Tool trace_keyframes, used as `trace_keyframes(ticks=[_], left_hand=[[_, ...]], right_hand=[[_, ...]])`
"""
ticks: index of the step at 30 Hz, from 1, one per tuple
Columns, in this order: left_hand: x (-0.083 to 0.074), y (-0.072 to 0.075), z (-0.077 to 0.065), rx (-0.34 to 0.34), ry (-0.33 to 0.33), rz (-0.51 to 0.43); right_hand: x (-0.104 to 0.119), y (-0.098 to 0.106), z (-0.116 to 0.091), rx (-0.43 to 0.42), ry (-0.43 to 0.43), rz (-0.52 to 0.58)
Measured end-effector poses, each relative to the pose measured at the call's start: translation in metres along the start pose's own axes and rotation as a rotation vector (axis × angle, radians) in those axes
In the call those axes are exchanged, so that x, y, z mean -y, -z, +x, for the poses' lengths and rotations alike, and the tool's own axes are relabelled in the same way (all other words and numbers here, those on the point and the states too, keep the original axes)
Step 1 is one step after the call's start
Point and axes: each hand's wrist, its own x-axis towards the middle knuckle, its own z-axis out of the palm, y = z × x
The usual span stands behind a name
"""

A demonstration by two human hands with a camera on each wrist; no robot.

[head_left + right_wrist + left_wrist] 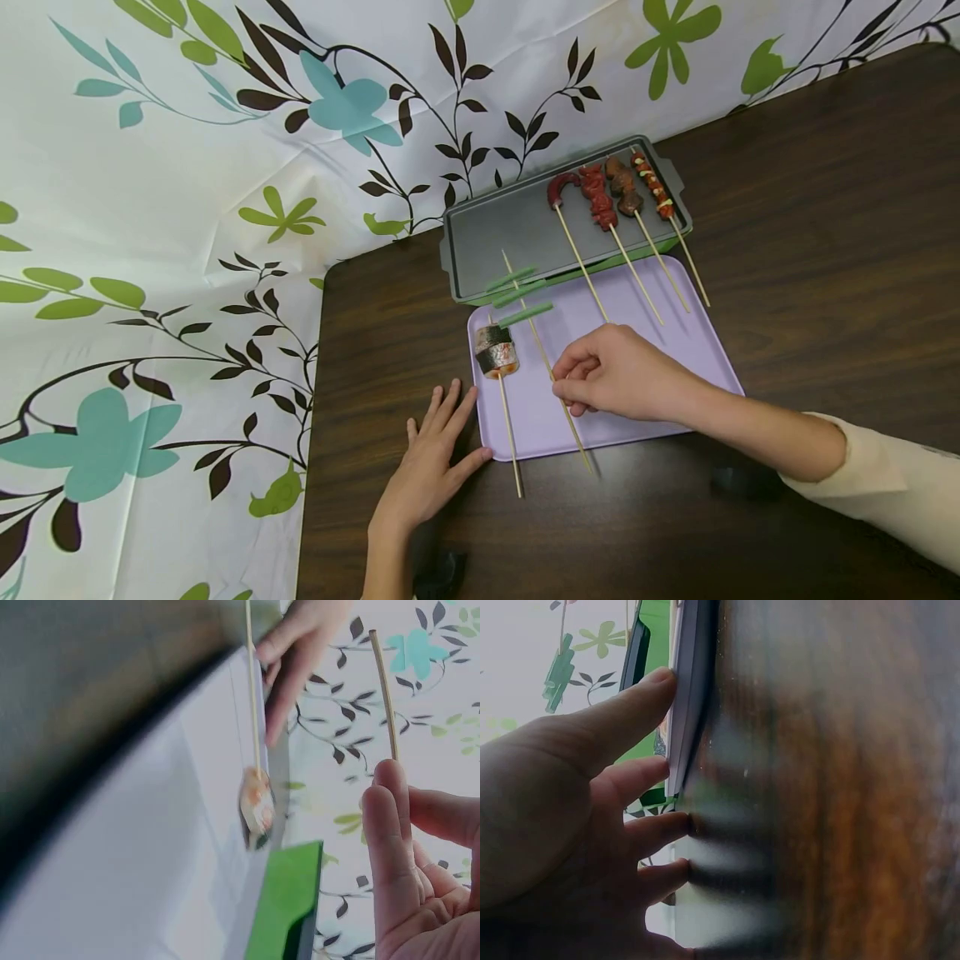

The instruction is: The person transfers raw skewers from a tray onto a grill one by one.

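My right hand (pixel 618 375) pinches a thin wooden skewer (pixel 566 421) below its middle, raised above the lilac tray (pixel 637 308). Three green bean-like pieces (pixel 520 293) sit crosswise near its far end; the left wrist view also catches these green pieces (pixel 559 671). In the right wrist view, the skewer's bare end (pixel 384 690) rises past the fingertips. My left hand (pixel 427 467) lies with spread fingers on the table, its thumb and forefinger at the tray's left edge. Beside it on the tray lies a skewer of dark-wrapped rolls (pixel 497 352).
Behind the tray stands a grey grill plate (pixel 510 225) on a green base. Along its right side lie a curved red sausage skewer (pixel 558 190), a red meat skewer (pixel 597 197), a brown meat skewer (pixel 625 187) and a sliced sausage skewer (pixel 652 183). A patterned curtain (pixel 187 208) borders the dark table.
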Motion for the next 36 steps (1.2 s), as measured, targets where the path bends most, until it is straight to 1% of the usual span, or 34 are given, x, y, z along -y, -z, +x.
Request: trace_keyframes(ticks=[4,8,14,19,26,34,36], left_hand=[[0.001,-0.001,0.0,-0.005,-0.004,-0.001],[0.001,-0.001,-0.001,-0.003,-0.004,0.002],[0.0,0.0,0.0,-0.002,-0.004,0.004],[0.0,0.0,0.0,0.002,-0.002,-0.006],[-0.001,0.0,0.0,0.007,0.0,-0.01],[-0.002,0.001,0.0,0.015,0.001,-0.013],[-0.002,0.001,-0.001,0.016,0.002,-0.015]], right_hand=[[0.003,0.014,0.008,-0.007,-0.033,0.032],[0.001,0.026,0.02,-0.011,-0.062,0.049],[-0.002,0.04,0.039,-0.025,-0.094,0.007],[0.0,0.051,0.057,-0.03,-0.122,0.008],[0.002,0.058,0.077,-0.014,-0.181,0.017],[0.001,0.062,0.091,-0.017,-0.226,0.07],[0.001,0.063,0.093,-0.017,-0.232,0.067]])
